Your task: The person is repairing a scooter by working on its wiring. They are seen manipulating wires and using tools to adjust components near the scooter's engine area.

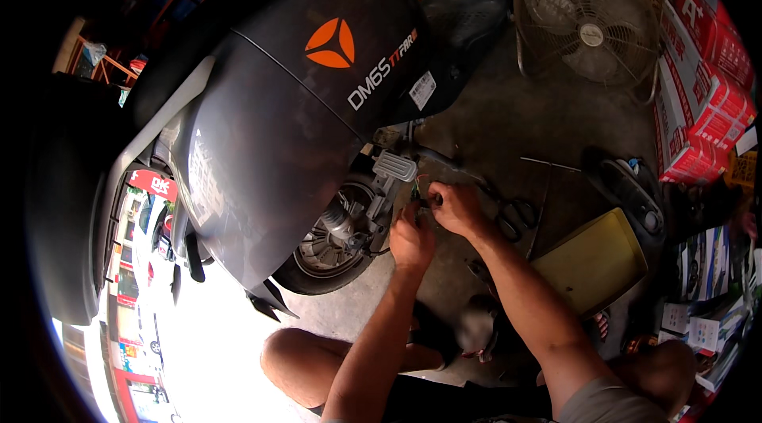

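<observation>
Both my hands meet beside the footrest (395,167) of a dark grey electric scooter (270,105). Thin coloured wires (421,182) come down to the fingertips of my left hand (413,234), which is closed in a pinch on them. Right alongside, my right hand (456,207) is closed too, with a small dark piece at its fingertips that I cannot make out. Below and left of the hands are the scooter's wheel (321,256) and a silver cylindrical part (337,221) in front of it.
Black-handled scissors (516,218) and a thin metal rod (549,163) lie on the floor right of my hands. Beyond are a yellowish tray (591,260) and a black moulded part (631,197). A floor fan (590,34) and red cartons (702,113) stand at the far right.
</observation>
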`<state>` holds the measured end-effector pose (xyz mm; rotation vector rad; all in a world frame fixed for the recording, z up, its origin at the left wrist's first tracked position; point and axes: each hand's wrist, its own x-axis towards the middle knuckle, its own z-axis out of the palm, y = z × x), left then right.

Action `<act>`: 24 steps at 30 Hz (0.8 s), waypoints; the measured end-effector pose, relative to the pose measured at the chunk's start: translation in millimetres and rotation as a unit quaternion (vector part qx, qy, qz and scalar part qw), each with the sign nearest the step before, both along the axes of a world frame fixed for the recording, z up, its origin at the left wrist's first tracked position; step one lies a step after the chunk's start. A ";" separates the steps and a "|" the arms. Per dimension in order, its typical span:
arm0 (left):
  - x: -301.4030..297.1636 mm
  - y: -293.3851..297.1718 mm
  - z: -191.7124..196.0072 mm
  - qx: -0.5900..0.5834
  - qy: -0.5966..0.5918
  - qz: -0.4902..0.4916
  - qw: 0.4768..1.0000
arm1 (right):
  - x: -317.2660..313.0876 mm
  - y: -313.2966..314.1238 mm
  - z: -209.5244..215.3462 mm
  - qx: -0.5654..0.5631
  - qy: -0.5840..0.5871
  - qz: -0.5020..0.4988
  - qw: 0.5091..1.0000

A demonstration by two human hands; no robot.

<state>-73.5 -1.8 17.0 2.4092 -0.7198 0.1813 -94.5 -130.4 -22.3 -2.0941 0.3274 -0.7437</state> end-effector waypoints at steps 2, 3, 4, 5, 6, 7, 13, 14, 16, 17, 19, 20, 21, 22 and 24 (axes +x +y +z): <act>2.6 -1.0 -1.3 -0.002 0.008 0.005 1.000 | 0.0 -0.2 0.3 -0.002 0.002 0.002 1.000; 4.2 -1.9 -2.1 -0.003 0.008 0.010 1.000 | -0.1 -0.4 0.6 -0.003 -0.002 0.001 1.000; 5.8 -2.9 -2.8 -0.005 0.000 0.012 1.000 | -0.2 -0.7 0.9 -0.004 -0.005 0.001 1.000; 7.6 -3.8 -3.3 -0.005 0.005 0.013 1.000 | -0.4 -1.0 1.1 -0.006 -0.008 0.001 1.000; 9.3 -4.6 -3.5 -0.006 0.002 0.012 1.000 | -0.7 -1.2 1.3 -0.006 -0.007 0.000 1.000; 10.5 -5.0 -3.5 -0.003 0.003 0.014 1.000 | -1.1 -1.3 1.4 -0.007 -0.005 -0.001 1.000; 10.8 -5.6 -1.8 -0.007 0.013 0.010 1.000 | -2.2 -1.1 0.2 0.000 -0.015 -0.004 1.000; 10.9 -5.6 -1.5 -0.002 0.016 0.009 1.000 | -2.3 -1.0 0.0 0.000 -0.015 -0.004 1.000; 11.9 -5.9 -1.1 0.003 0.011 0.004 1.000 | -2.4 -1.2 -0.4 0.001 -0.015 -0.003 1.000; 12.5 -6.2 -1.2 0.003 0.016 0.002 1.000 | -2.6 -1.5 -0.5 0.001 -0.014 -0.003 1.000; 13.9 -7.1 -1.9 -0.002 0.025 -0.001 1.000 | -3.0 -2.0 -0.5 0.001 -0.008 -0.004 1.000; 15.0 -7.6 -2.3 -0.001 0.024 -0.001 1.000 | -3.2 -2.4 -0.4 0.004 -0.001 -0.004 1.000; 16.6 -8.2 -2.8 -0.003 0.023 -0.001 1.000 | -3.5 -2.9 -0.3 -0.003 -0.004 -0.005 1.000; 18.1 -8.3 -3.4 -0.008 0.025 0.001 1.000 | -3.7 -3.3 -0.1 -0.007 -0.002 -0.005 1.000; 22.1 -7.7 -4.7 -0.021 0.069 0.005 0.997 | -4.6 -3.7 0.3 -0.011 0.005 -0.005 1.000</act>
